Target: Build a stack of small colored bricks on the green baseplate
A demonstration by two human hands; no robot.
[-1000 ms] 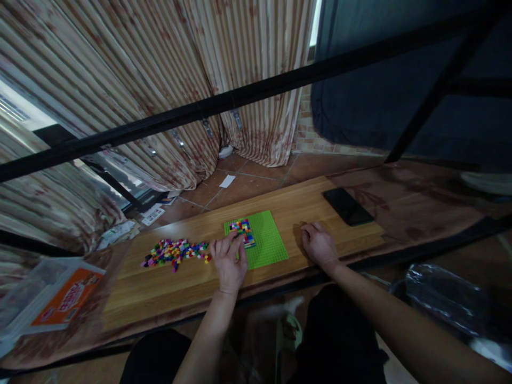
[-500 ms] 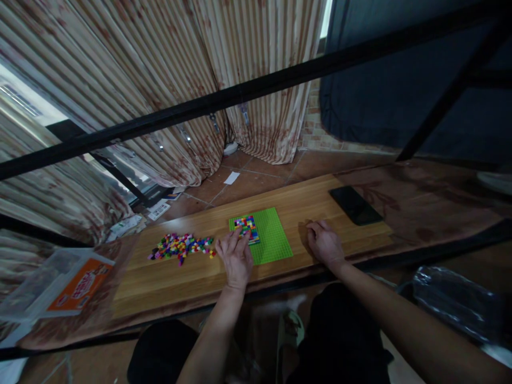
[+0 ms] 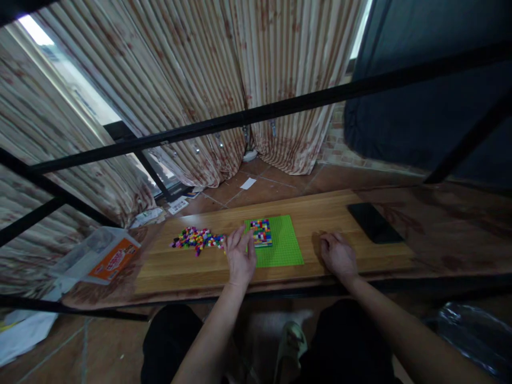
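Observation:
A bright green studded baseplate (image 3: 282, 240) lies on the wooden board (image 3: 180, 280). Toward its upper left corner sits a patch of multicoloured toy bricks (image 3: 263, 233). My left hand (image 3: 241, 256) hovers at the plate's left edge, fingers spread and apart, with nothing visible in them. Just left of it is a heap of loose small bricks (image 3: 196, 238) in many colours. My right hand (image 3: 338, 256) rests on the board to the right of the plate, its fingers curled in. Whatever those fingers might hold is hidden.
A black phone or tablet (image 3: 375, 222) lies at the board's right end. On the left stands a clear plastic box (image 3: 92, 250) with an orange label. A black metal bar (image 3: 224, 124) crosses beyond the board. Crumpled clear plastic (image 3: 472, 336) lies at lower right.
My left hand has drawn back from the brick patch, its fingers more spread, leaving more of the patch visible. My right hand stays on the board. The camera view has shifted.

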